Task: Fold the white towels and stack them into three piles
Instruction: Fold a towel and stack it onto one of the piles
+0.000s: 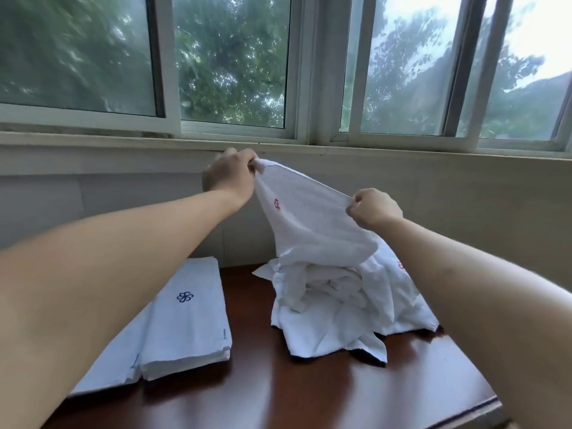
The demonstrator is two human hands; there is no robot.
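Observation:
A white towel (309,218) with a small red mark hangs stretched in the air between my hands. My left hand (229,178) pinches its upper left corner. My right hand (373,209) pinches the other top corner, lower and to the right. Below it a heap of crumpled white towels (340,308) lies on the dark wooden table (278,397); the lifted towel's lower end still rests on the heap. At the left, a folded white towel (188,317) with a blue flower emblem lies on top of another flat white towel (108,370), partly hidden by my left forearm.
A pale wall and window sill (402,153) run right behind the table, with sliding windows above. The table's right edge (492,404) lies under my right forearm. Bare wood shows between the folded towels and the heap, and along the near side.

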